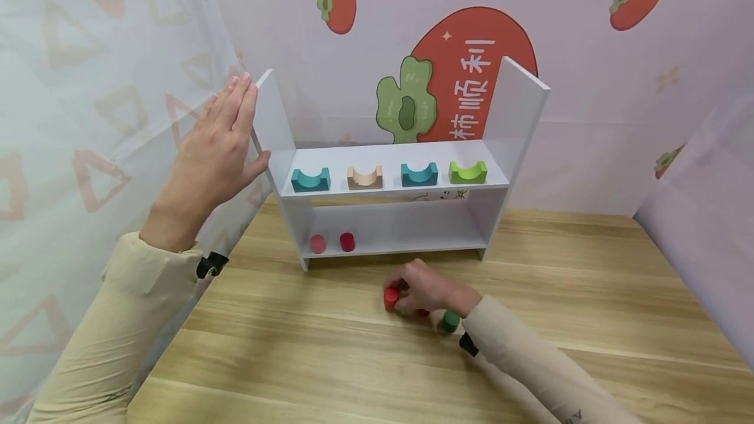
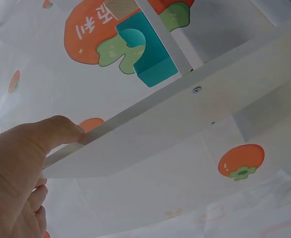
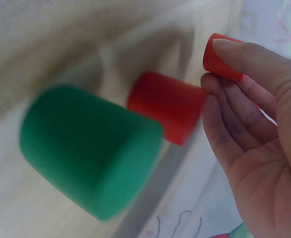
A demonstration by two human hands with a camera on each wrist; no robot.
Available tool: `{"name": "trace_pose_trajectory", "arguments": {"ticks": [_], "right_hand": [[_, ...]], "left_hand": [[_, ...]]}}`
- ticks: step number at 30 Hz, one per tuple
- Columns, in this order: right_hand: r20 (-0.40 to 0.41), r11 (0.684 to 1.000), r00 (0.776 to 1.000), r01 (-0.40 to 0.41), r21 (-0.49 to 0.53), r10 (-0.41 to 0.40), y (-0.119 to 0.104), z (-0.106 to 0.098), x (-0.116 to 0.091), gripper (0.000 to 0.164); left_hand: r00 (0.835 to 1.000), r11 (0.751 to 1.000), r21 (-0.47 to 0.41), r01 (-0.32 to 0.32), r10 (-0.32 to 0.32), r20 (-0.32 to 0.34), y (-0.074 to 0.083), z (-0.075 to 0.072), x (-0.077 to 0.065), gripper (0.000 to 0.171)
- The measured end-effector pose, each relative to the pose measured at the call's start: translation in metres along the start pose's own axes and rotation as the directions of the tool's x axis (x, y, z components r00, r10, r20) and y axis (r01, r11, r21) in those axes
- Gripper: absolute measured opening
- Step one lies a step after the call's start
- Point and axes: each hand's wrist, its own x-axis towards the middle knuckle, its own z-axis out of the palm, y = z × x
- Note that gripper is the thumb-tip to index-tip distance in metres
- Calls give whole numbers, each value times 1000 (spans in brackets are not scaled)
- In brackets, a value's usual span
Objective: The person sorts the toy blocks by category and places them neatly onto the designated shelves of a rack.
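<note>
My left hand (image 1: pixel 215 149) holds the upper left side panel of a white two-tier shelf (image 1: pixel 394 252). In the left wrist view its thumb (image 2: pixel 56 133) lies over the panel's edge, the other fingers behind. In front of the shelf, my right hand (image 1: pixel 427 288) pinches a red cylinder (image 1: pixel 391 300) between thumb and fingers. The right wrist view shows this held red cylinder (image 3: pixel 219 59), with a second red cylinder (image 3: pixel 167 104) beside the fingers and a green cylinder (image 3: pixel 86 148) closer to the camera. From the head, the second red one is mostly hidden by the hand.
Several arch-cut blocks stand on the upper tier: a teal one (image 1: pixel 311 180), a beige one (image 1: pixel 365 178), a blue-teal one (image 1: pixel 419 175) and a lime one (image 1: pixel 468 173). A pink cylinder (image 1: pixel 317 244) and a dark red cylinder (image 1: pixel 347 242) sit on the lower tier's left.
</note>
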Motion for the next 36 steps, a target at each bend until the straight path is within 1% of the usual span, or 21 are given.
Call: {"name": "trace_pose_trajectory", "arguments": {"ticks": [4, 7, 11, 17, 25, 31, 36], "right_hand": [[-35, 998, 999, 38, -49, -40, -3, -11, 2, 22], [-51, 996, 997, 59, -62, -62, -5, -20, 5, 20], [-61, 997, 996, 61, -56, -65, -9, -31, 11, 19], [-83, 995, 994, 59, -84, -66, -14, -46, 25, 18], [-109, 994, 994, -34, -102, 23, -15, -58, 46, 23], [-123, 994, 991, -70, -81, 60, -10, -56, 61, 24], [-130, 994, 988, -94, -53, 87, -8, -54, 69, 26]], "left_hand": [[1000, 1000, 0, -6, 6, -8, -1, 0, 0, 97], [1000, 1000, -3, -7, 7, -7, -1, 1, 1, 97], [1000, 1000, -3, -8, 8, -8, -1, 0, 1, 97], [1000, 1000, -3, -16, 16, -15, -1, 0, 1, 97], [1000, 1000, -6, -8, 7, -3, 0, -1, 1, 96], [1000, 1000, -9, 1, -1, 11, 0, -1, 0, 97], [1000, 1000, -4, -1, 1, 12, 0, -2, 0, 97]]}}
